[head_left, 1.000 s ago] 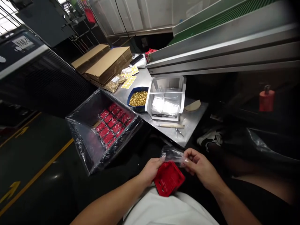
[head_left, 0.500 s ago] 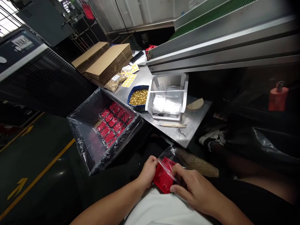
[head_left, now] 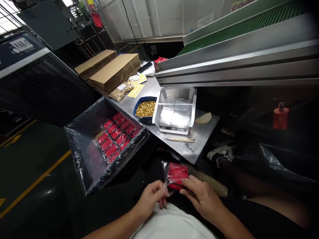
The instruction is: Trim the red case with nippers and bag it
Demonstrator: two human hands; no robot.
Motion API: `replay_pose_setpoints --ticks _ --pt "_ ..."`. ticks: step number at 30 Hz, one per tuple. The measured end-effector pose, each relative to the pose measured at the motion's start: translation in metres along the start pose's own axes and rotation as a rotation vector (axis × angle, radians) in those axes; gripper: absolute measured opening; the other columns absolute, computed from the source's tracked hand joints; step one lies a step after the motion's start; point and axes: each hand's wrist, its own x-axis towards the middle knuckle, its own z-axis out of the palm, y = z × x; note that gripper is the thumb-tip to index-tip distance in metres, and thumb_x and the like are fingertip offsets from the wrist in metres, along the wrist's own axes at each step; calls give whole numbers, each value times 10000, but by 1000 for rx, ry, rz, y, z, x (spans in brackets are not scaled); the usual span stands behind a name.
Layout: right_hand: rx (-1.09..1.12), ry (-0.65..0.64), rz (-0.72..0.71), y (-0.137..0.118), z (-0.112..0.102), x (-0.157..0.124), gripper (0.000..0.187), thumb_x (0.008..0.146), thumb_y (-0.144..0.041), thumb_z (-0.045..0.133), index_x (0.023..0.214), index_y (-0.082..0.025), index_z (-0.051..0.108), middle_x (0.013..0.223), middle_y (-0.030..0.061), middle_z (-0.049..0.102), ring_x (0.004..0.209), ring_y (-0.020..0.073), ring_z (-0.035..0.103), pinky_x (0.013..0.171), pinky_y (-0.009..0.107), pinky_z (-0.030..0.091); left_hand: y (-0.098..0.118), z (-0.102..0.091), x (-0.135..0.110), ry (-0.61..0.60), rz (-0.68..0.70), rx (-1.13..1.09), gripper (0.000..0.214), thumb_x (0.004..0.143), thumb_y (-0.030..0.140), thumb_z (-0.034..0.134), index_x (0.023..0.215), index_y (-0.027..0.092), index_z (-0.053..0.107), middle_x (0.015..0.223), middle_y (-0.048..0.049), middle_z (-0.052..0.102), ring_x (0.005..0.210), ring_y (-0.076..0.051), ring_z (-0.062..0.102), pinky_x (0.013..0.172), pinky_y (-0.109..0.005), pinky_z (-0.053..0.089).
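A red plastic part [head_left: 177, 172] sits inside a clear plastic bag [head_left: 164, 166] above my lap. My left hand [head_left: 154, 196] pinches the near left edge of the bag. With thumb and fingers my right hand [head_left: 199, 192] grips the red part at its lower right side. Beyond them, a grey crate [head_left: 74, 139] lined with clear film holds several red parts [head_left: 117, 136] in bags. A white bin [head_left: 193, 114] of clear bags [head_left: 174, 117] stands on the metal table [head_left: 199, 146].
Beside the white bin is a blue tray [head_left: 136, 113] of small brass-coloured pieces. A wooden-handled tool [head_left: 183, 139] and small pliers-like tool [head_left: 188, 146] lie near the table corner. Cardboard stacks [head_left: 117, 71] are behind. A green conveyor [head_left: 236, 31] rises at right; another person's shoe [head_left: 221, 154] shows below.
The red part has gone further into the bag and both have moved away from my body. My left hand has shifted down and left along the bag's edge.
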Motion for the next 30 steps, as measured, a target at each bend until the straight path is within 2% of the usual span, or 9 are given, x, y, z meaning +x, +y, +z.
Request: replay_pose_setpoints --ticks 4,7,10,12,15,19,22,25,30 --pt "203 -34 -142 -20 2 3 243 965 -368 469 988 -257 684 847 20 698 750 151 639 711 240 493 15 14 5 -190 -183 -358 728 839 805 348 888 141 644 742 -86 653 669 -193 641 579 -272 516" --pt "291 -18 -214 -32 9 8 218 940 -326 525 1056 -263 698 916 33 739 809 164 678 760 238 531 32 23 9 -300 -237 -654 762 843 784 394 943 84 676 825 -149 703 778 -247 680 709 -328 555" --pt "346 115 -237 -29 15 14 249 930 -268 532 1120 -275 693 955 35 756 780 156 700 726 223 564 57 17 7 -155 -67 -724 601 868 650 542 1131 121 651 959 -121 732 852 -237 690 830 -354 559" --pt "361 277 -191 -20 17 19 272 913 -263 561 1153 -280 687 1012 40 763 781 159 719 707 213 589 80 0 4 -15 105 -555 646 863 667 531 1208 128 611 1007 -126 723 896 -261 689 850 -387 561" --pt "333 409 -82 -3 15 38 293 887 -327 609 1166 -276 683 1080 45 758 873 186 741 757 212 614 122 -47 4 236 374 -206 734 832 747 485 1236 139 570 973 -118 711 870 -268 686 776 -375 574" --pt "141 343 -59 7 9 84 296 876 -442 604 1108 -282 694 1005 26 770 875 190 743 761 218 619 179 -143 22 450 474 20 632 849 670 557 1265 196 521 1002 -74 694 840 -204 675 759 -326 571" --pt "-41 331 -150 12 7 119 257 893 -449 564 1061 -310 700 1009 -11 773 883 183 745 745 230 624 213 -222 47 558 386 279 461 911 505 580 1211 156 557 1014 -83 677 812 -189 662 756 -374 581" --pt "-222 346 -243 24 9 142 229 898 -414 552 1052 -322 696 987 -36 777 847 173 752 710 230 631 236 -295 72 769 272 583 409 907 390 628 1228 147 556 1181 -112 622 1029 -244 627 911 -471 550" --pt "-356 346 -397 50 17 154 250 861 -331 604 1096 -296 683 957 -23 780 803 164 755 687 182 618 248 -385 102 1022 104 1083 527 874 310 674 1346 186 476 1425 -128 456 1325 -343 424 1112 -617 362"
